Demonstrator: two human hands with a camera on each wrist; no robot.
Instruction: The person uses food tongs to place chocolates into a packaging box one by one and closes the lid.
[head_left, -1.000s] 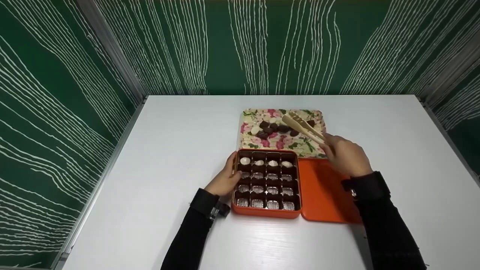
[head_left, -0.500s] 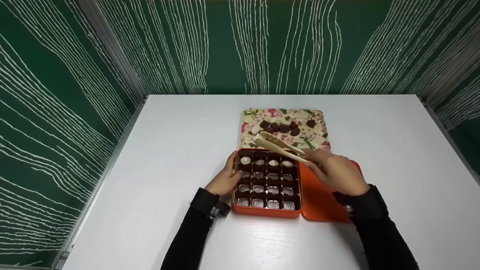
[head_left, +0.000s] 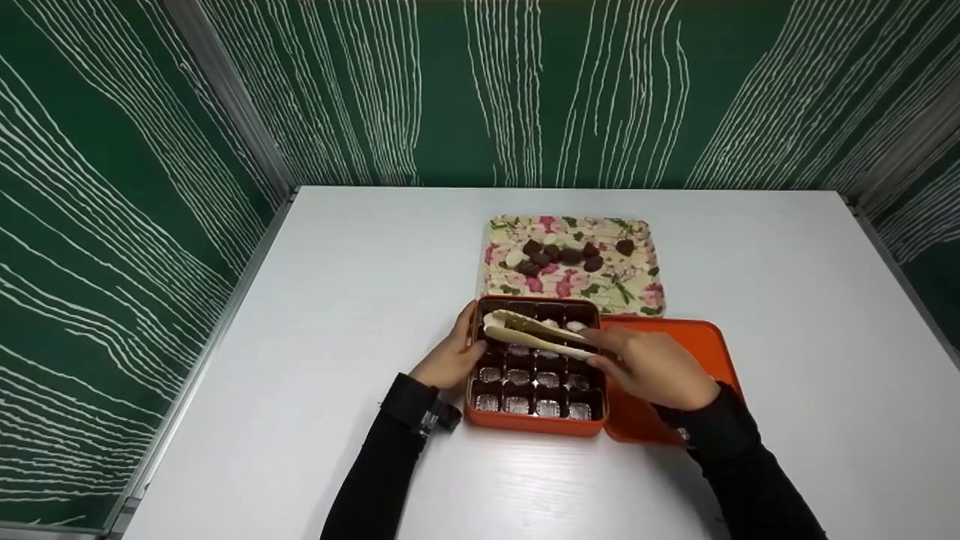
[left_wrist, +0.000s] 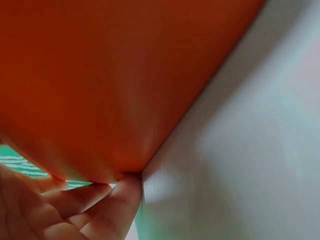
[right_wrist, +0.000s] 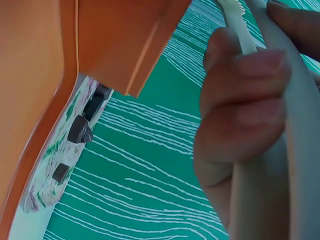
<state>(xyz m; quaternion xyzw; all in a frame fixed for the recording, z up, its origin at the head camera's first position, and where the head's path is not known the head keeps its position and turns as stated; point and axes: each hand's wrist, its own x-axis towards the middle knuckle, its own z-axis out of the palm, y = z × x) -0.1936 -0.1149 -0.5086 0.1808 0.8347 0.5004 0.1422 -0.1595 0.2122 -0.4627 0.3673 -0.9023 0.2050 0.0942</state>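
My right hand holds a pair of pale wooden tongs, also close up in the right wrist view. The tongs reach over the back left part of an orange box with a brown divided insert. Whether a piece sits between their tips I cannot tell. White chocolates lie in the back row, partly hidden by the tongs; the front cells show bare foil-like bottoms. My left hand grips the box's left side, thumb at the rim. In the left wrist view its fingers touch the orange wall.
Behind the box lies a floral tray with several dark chocolates and a few white ones. An orange lid lies flat right of the box. Green walls with white lines border the white table.
My right hand has brought the tongs from over the floral tray forward and left, down to the box's back rows. The left hand stays on the box.
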